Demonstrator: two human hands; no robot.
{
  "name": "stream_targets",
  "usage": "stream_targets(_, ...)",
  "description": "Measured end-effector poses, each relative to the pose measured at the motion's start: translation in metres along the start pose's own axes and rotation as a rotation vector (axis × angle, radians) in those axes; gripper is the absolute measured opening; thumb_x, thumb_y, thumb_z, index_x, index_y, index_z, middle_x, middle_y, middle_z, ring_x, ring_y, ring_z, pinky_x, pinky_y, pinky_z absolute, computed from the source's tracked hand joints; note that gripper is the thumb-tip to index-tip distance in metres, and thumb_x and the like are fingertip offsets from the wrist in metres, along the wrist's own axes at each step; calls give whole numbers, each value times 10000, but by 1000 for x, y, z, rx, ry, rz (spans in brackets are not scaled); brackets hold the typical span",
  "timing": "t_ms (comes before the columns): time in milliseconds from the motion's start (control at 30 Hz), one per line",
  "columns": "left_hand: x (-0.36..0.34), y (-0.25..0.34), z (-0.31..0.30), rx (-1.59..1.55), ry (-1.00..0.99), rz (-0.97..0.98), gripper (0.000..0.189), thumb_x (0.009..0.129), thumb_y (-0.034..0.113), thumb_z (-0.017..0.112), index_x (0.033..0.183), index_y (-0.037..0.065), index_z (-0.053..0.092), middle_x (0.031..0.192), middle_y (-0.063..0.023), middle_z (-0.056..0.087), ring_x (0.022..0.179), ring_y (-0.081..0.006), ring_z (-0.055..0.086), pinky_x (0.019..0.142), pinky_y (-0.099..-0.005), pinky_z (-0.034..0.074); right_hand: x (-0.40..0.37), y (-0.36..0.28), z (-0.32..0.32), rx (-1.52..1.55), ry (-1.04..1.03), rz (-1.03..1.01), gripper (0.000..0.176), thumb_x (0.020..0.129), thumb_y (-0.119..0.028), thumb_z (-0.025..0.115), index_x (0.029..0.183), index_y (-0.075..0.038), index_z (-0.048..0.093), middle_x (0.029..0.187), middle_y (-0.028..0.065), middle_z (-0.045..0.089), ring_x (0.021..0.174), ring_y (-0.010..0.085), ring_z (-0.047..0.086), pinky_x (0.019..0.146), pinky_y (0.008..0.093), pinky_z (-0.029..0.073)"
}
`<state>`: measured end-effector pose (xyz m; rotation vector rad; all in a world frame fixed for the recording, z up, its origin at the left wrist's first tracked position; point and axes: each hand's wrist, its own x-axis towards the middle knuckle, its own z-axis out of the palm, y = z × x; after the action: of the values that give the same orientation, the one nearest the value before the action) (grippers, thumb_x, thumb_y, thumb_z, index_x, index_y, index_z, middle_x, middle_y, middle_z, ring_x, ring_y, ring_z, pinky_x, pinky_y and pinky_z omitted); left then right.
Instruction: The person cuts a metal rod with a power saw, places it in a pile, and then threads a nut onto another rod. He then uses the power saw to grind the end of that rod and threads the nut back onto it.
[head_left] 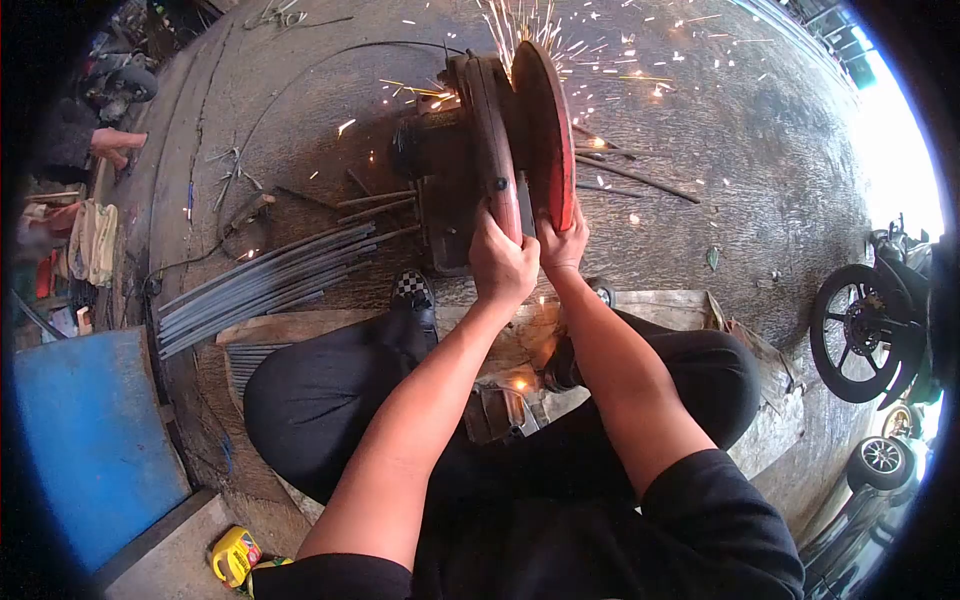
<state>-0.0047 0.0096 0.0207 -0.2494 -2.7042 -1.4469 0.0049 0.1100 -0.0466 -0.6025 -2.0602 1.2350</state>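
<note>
Head view: left hand clasps near end of chop-saw handle; right hand at red disc guard, hold unclear; saw body beyond.

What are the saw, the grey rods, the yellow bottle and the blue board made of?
Saw: probably metal; dark and dull, with worn red paint.
Rods: likely steel; they look straight, stiff and dull grey.
Bottle: probably plastic; it's bright yellow and looks moulded.
Board: smooth-looking, scuffed blue, but painted metal, wood or plastic? I can't tell.
</note>
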Motion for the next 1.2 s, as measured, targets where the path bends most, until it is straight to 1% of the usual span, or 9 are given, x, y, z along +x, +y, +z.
stream_targets(167, 0, 1, 0, -5, -18, -41, 632, 680, 34, 611, 1261, -70, 385, 1086, -287, 565, 997, -433, 575, 878, -461, 459, 0, 8, 2, -84, -26, -16, 467, 759, -156, 587, 1212, -63, 527, 1045, 186, 613, 914, 393, 607, 771, 415, 497)
stream_targets(400, 0, -5, 1, 5, -40, -17, 652, 691, 50, 607, 1281, -70, 357, 1110, -288, 551, 1020, -437, 559, 883, -471, 452, -1, 8, 0, -31, -31, -40, 463, 765, -166, 590, 1210, -57, 527, 1043, 190, 614, 910, 393, 609, 765, 412, 500)
stream_targets(567, -1, 1, -2, 40, -21, 27, 653, 694, 67, 602, 1280, -77, 353, 1106, -292, 552, 1000, -444, 563, 873, -480, 453, -1, 7, 0, -29, -57, 37, 461, 769, -158, 577, 1216, -57, 523, 1018, 191, 618, 892, 401, 609, 752, 414, 500)
stream_targets(633, 0, -2, -2, 70, -119, -88, 644, 692, 52, 597, 1277, -76, 361, 1089, -291, 559, 988, -445, 568, 868, -478, 457, -1, 8, 2, -43, -23, -9, 458, 770, -158, 576, 1215, -62, 525, 1013, 191, 620, 890, 403, 609, 749, 416, 500)
stream_targets(667, -1, -3, -1, 71, -120, -88, 644, 692, 52, 597, 1277, -76, 361, 1089, -291, 559, 988, -445, 568, 868, -478, 457, -1, 8, 3, -58, 10, -55, 455, 772, -158, 576, 1215, -67, 526, 1009, 192, 622, 889, 404, 609, 745, 418, 500)
stream_targets(733, -1, -2, 1, -8, -1, 27, 627, 690, 36, 592, 1266, -78, 373, 1072, -288, 564, 979, -448, 569, 867, -478, 458, -1, 9, 2, -66, -11, -27, 460, 772, -160, 581, 1219, -70, 525, 1015, 192, 622, 893, 405, 609, 747, 418, 500)
stream_targets(833, -1, 2, -2, -51, -37, -46, 621, 682, 23, 593, 1259, -73, 384, 1071, -286, 564, 984, -450, 565, 871, -479, 455, -2, 8, 2, -67, -24, 9, 466, 769, -159, 589, 1222, -70, 526, 1027, 192, 622, 900, 403, 611, 749, 417, 500)
stream_targets(1033, -2, -1, 1, -42, 12, 20, 618, 683, 25, 597, 1259, -56, 389, 1079, -290, 559, 988, -453, 562, 876, -478, 452, -1, 14, 4, -77, -24, -11, 460, 759, -156, 601, 1205, -61, 542, 1061, 192, 611, 924, 395, 610, 762, 411, 501)
stream_targets(1200, -2, -2, 1, -39, -4, -7, 607, 687, 26, 593, 1253, -57, 391, 1075, -294, 559, 981, -458, 560, 868, -480, 452, -3, 15, 2, -90, -46, -24, 467, 758, -155, 600, 1209, -51, 536, 1099, 193, 599, 948, 391, 603, 776, 408, 502)
